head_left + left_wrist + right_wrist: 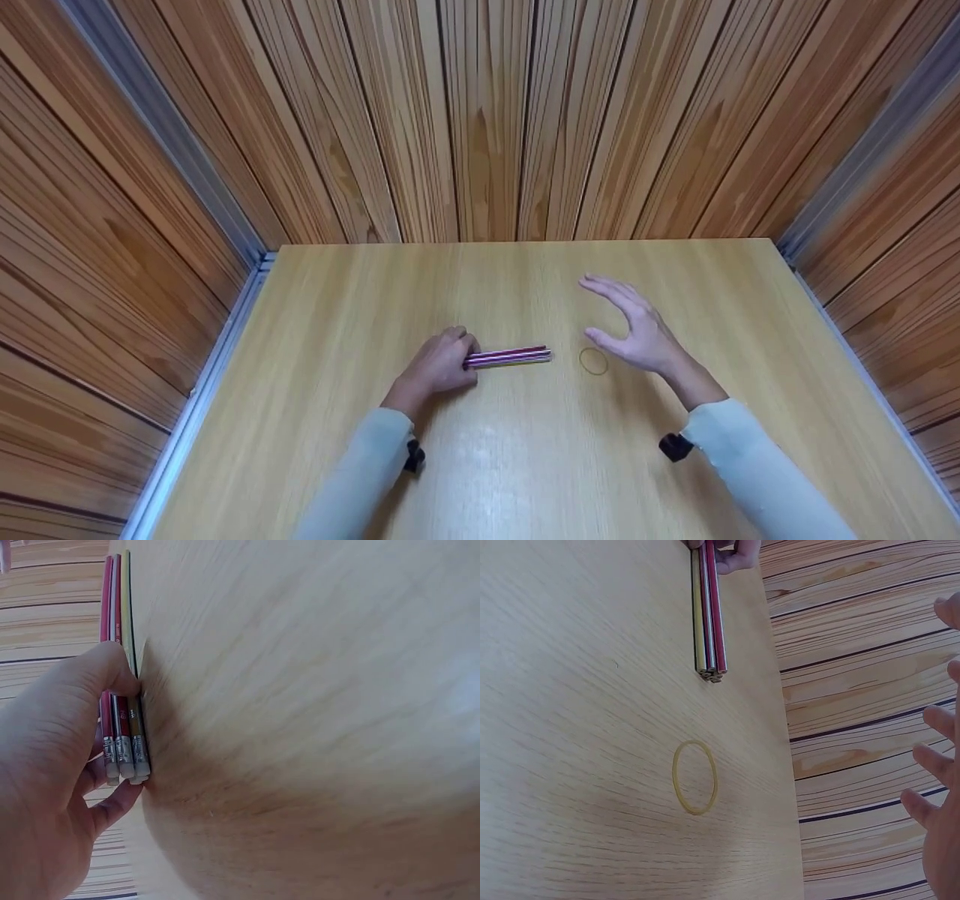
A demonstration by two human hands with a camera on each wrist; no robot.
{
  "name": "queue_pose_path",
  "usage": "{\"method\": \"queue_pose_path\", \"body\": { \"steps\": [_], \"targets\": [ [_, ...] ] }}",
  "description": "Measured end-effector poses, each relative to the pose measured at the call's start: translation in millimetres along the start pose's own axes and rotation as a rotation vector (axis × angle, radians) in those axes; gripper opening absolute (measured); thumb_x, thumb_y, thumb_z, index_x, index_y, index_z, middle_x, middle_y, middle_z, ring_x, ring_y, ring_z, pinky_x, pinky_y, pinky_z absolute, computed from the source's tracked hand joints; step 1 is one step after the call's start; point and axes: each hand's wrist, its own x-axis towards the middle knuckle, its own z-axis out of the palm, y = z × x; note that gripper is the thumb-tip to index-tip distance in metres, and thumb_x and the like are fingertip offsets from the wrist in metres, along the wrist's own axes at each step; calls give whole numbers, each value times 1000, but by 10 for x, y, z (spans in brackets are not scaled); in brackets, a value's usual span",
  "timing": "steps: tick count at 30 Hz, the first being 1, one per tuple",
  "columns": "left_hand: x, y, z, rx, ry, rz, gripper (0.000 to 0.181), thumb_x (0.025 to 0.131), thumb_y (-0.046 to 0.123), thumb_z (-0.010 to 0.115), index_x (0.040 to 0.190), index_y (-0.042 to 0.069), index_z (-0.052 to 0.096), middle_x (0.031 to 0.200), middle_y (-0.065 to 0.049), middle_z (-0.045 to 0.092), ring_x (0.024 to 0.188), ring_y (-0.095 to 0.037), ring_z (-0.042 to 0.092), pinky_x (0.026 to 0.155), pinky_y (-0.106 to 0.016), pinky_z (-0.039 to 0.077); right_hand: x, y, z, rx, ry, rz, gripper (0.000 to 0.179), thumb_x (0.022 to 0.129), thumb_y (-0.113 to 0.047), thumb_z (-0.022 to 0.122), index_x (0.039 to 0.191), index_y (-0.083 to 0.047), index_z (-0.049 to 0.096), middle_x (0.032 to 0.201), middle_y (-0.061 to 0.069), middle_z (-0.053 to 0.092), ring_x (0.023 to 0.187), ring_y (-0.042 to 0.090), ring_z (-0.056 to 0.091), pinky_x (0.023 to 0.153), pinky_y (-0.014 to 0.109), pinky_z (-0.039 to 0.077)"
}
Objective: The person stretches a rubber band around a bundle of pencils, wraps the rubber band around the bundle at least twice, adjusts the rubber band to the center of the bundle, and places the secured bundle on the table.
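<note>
My left hand (442, 361) grips a bundle of several pencils (514, 357), thumb on one side and fingers on the other. In the left wrist view the pencils (116, 607) are red, yellow and dark, with metal ferrules and pale erasers at the hand's end. Their other ends point right; the right wrist view shows these pencil ends (711, 675) are flat and unsharpened. A thin yellow rubber band (594, 361) lies on the table just beyond them. Over the table by the band, my right hand (637, 330) holds nothing, its thumb and fingers spread apart.
The wooden table (360, 292) has its far edge against a wood-panelled wall (487, 120). Similar panels stand at left and right, with metal rails (225, 322) along the sides. A small black device (676, 447) sits at each wrist.
</note>
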Motion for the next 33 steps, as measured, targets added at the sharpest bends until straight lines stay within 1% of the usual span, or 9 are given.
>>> {"method": "queue_pose_path", "body": {
  "steps": [2, 4, 7, 9, 14, 19, 26, 29, 33],
  "targets": [
    [5, 4, -1, -1, 6, -2, 27, 95, 18, 84, 118, 8, 74, 109, -5, 63, 100, -21, 54, 90, -38, 49, 2, -10, 0, 4, 1, 6, 71, 93, -12, 83, 161, -11, 61, 168, 18, 60, 157, 48, 51, 130, 62, 38],
    [9, 7, -2, 0, 11, -2, 25, 95, 18, 84, 115, 9, 73, 107, -5, 64, 99, -21, 55, 88, -38, 50, 2, -15, 1, 2, 3, 7, 71, 94, -11, 82, 161, -11, 61, 168, 18, 60, 157, 47, 52, 133, 45, 37],
    [13, 11, -3, 3, 19, 8, 23, 95, 17, 85, 113, 10, 72, 105, -5, 65, 97, -20, 56, 88, -38, 51, 5, -20, 4, 2, 6, 0, 72, 93, -8, 82, 162, -10, 60, 167, 18, 60, 156, 47, 52, 131, 21, 30],
    [15, 11, -2, 19, 33, 31, 23, 94, 15, 84, 113, 9, 73, 105, -6, 68, 96, -20, 58, 88, -38, 54, 8, -21, 7, 4, 11, -10, 72, 92, -6, 82, 161, -10, 60, 166, 18, 61, 155, 48, 53, 129, 14, 27],
    [17, 14, 17, 77, 43, 63, 28, 95, 15, 82, 120, 5, 76, 112, -8, 72, 97, -19, 59, 90, -40, 59, 8, -16, 14, 11, 16, -16, 71, 92, -6, 81, 160, -8, 61, 165, 20, 62, 153, 49, 54, 128, 12, 26],
    [25, 28, 32, 83, 18, 37, 31, 98, 18, 82, 125, 4, 76, 116, -9, 69, 99, -20, 58, 92, -40, 58, -5, -16, 14, 11, 4, -3, 70, 94, -10, 80, 160, -9, 61, 166, 20, 61, 155, 49, 53, 128, 11, 25],
    [31, 32, 23, 88, 1, 19, 29, 99, 20, 82, 123, 5, 75, 110, -8, 70, 96, -20, 58, 91, -40, 58, 10, -46, 4, 19, -5, 10, 69, 95, -9, 80, 161, -10, 60, 166, 18, 61, 156, 47, 53, 128, 11, 26],
    [25, 31, 17, 89, -10, 25, 29, 99, 20, 82, 124, 6, 75, 111, -8, 71, 96, -19, 59, 92, -41, 59, 25, -82, 8, 49, 7, 9, 69, 95, -6, 79, 161, -8, 60, 166, 20, 61, 158, 36, 54, 129, 10, 27],
    [17, 30, 8, 80, -23, 29, 30, 100, 21, 82, 125, 6, 75, 114, -8, 72, 98, -20, 60, 94, -41, 59, 35, -136, 43, 117, 51, 2, 65, 97, 1, 75, 160, -3, 59, 164, 24, 62, 158, 8, 52, 128, 12, 31]
  ]
}}
